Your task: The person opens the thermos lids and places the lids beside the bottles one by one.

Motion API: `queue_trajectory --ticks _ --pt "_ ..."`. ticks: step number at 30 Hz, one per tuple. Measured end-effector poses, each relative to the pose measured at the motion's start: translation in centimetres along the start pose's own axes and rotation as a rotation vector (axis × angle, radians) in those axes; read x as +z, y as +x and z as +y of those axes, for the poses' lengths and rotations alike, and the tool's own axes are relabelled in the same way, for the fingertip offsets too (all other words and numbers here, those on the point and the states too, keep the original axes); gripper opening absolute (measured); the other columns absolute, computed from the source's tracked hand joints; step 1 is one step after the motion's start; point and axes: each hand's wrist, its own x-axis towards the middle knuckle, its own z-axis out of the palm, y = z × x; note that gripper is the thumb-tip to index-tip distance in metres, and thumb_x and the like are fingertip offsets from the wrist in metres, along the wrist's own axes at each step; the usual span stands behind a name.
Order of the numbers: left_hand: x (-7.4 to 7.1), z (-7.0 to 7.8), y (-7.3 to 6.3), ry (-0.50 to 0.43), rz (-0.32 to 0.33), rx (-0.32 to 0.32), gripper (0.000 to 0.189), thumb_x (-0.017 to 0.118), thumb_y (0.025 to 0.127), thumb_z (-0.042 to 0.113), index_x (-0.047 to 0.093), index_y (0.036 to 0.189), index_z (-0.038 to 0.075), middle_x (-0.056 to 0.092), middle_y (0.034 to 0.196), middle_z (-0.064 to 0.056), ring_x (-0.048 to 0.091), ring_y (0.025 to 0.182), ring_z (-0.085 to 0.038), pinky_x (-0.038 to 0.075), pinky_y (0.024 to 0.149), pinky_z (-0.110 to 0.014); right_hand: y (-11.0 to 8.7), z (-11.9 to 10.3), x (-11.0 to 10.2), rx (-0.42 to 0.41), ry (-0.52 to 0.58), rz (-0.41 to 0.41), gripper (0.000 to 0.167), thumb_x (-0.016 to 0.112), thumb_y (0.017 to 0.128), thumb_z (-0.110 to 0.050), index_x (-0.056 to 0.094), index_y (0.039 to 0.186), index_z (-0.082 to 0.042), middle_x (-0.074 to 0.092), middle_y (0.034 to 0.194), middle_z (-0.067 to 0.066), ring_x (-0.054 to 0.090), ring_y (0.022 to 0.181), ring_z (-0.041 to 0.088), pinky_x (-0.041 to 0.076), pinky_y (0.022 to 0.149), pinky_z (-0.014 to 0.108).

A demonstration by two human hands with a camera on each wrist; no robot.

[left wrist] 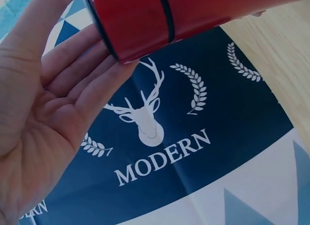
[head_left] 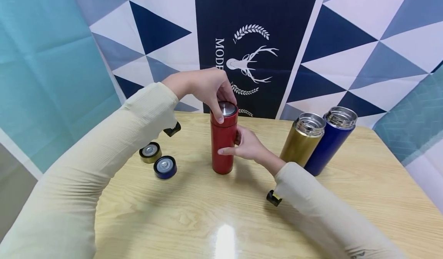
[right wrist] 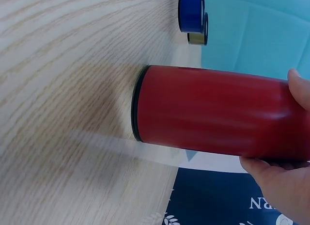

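A red thermos (head_left: pixel 220 147) stands upright on the wooden table, with its lid (head_left: pixel 227 109) on; the lid has a silver top and a black ring. My left hand (head_left: pixel 212 86) reaches over from above and pinches the lid between thumb and fingers. In the left wrist view, the fingers (left wrist: pixel 99 84) lie along the lid's side, and a black seam separates lid from body. Lower down, my right hand (head_left: pixel 246 145) grips the body of the thermos, thumb in front and fingers behind. The black-rimmed base of the thermos (right wrist: pixel 208 111) shows in the right wrist view.
On the right stand a gold thermos (head_left: pixel 300 141) and a blue thermos (head_left: pixel 327 147), both lidless and side by side. A gold lid (head_left: pixel 150 152) and a blue lid (head_left: pixel 165 167) lie at the left. A patterned cloth (head_left: pixel 249 16) hangs behind the table (head_left: pixel 173 220).
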Motion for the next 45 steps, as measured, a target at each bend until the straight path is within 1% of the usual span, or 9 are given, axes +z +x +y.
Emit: queue_trajectory --ticks 5,9,14,18,22,30,38,41,45 --pt "0.3 0.0 0.0 0.004 0.024 0.013 0.047 0.086 0.070 0.018 0.071 0.114 0.010 0.074 0.109 -0.005 0.071 0.101 -0.017 0.056 0.091 -0.029 -0.1 0.1 0.0 -0.010 -0.006 -0.006 0.063 0.080 0.074 -0.011 0.051 0.129 -0.004 0.065 0.121 0.015 0.065 0.106 0.023 0.052 0.099 0.038" --pt "0.7 0.1 0.0 0.010 0.050 0.007 0.046 0.087 0.069 0.019 0.072 0.112 0.009 0.075 0.107 -0.006 0.072 0.100 -0.016 0.057 0.090 -0.028 -0.2 0.2 0.1 0.001 -0.026 -0.002 0.062 0.081 0.074 -0.013 0.051 0.128 -0.005 0.065 0.120 0.014 0.066 0.102 0.022 0.054 0.096 0.037" --pt "0.8 0.3 -0.2 0.036 0.091 -0.035 0.045 0.087 0.068 0.024 0.073 0.110 0.011 0.075 0.105 -0.005 0.072 0.098 -0.015 0.057 0.088 -0.028 -0.1 0.2 0.0 0.004 -0.057 -0.001 0.063 0.081 0.075 -0.016 0.051 0.129 -0.008 0.065 0.121 0.012 0.065 0.102 0.022 0.054 0.094 0.037" --pt "0.8 0.6 -0.4 0.071 0.131 -0.064 0.046 0.087 0.068 0.029 0.074 0.109 0.012 0.076 0.103 -0.004 0.072 0.096 -0.013 0.057 0.087 -0.027 0.0 -0.1 -0.1 -0.003 -0.058 -0.003 0.063 0.080 0.075 -0.016 0.050 0.130 -0.007 0.065 0.122 0.013 0.065 0.103 0.023 0.053 0.096 0.038" --pt "1.0 0.9 -0.5 0.092 0.163 -0.086 0.047 0.087 0.068 0.032 0.074 0.108 0.011 0.076 0.102 -0.004 0.072 0.095 -0.013 0.057 0.086 -0.026 -0.1 -0.4 -0.2 0.012 -0.056 -0.005 0.063 0.080 0.075 -0.016 0.051 0.130 -0.007 0.065 0.121 0.012 0.066 0.104 0.022 0.053 0.097 0.038" --pt "1.6 1.2 -0.8 0.081 0.221 -0.150 0.047 0.087 0.068 0.033 0.075 0.107 0.010 0.076 0.102 -0.006 0.072 0.095 -0.014 0.057 0.086 -0.027 -0.1 -0.5 0.0 0.028 -0.049 -0.006 0.063 0.080 0.075 -0.015 0.051 0.130 -0.008 0.066 0.121 0.012 0.066 0.105 0.022 0.053 0.096 0.038" --pt "1.8 1.3 -0.6 0.131 0.229 -0.135 0.048 0.087 0.067 0.036 0.075 0.105 0.009 0.076 0.100 -0.006 0.073 0.092 -0.013 0.058 0.083 -0.026 -0.1 -0.5 0.0 0.047 -0.056 -0.002 0.062 0.080 0.075 -0.015 0.051 0.129 -0.009 0.066 0.122 0.012 0.065 0.107 0.024 0.053 0.097 0.039" --pt "1.9 1.4 -0.5 0.143 0.236 -0.146 0.049 0.087 0.067 0.038 0.075 0.104 0.009 0.076 0.099 -0.006 0.073 0.090 -0.013 0.058 0.082 -0.026 -0.2 -0.5 0.0 0.041 -0.059 0.003 0.062 0.079 0.076 -0.015 0.050 0.130 -0.008 0.065 0.122 0.012 0.065 0.107 0.024 0.053 0.097 0.039" --pt "2.0 1.6 -0.6 0.156 0.257 -0.180 0.048 0.087 0.066 0.040 0.076 0.102 0.009 0.077 0.097 -0.006 0.073 0.088 -0.013 0.058 0.079 -0.026 -0.1 -0.5 0.0 0.033 -0.063 0.003 0.062 0.079 0.075 -0.015 0.050 0.130 -0.008 0.065 0.123 0.012 0.065 0.107 0.025 0.053 0.097 0.039"
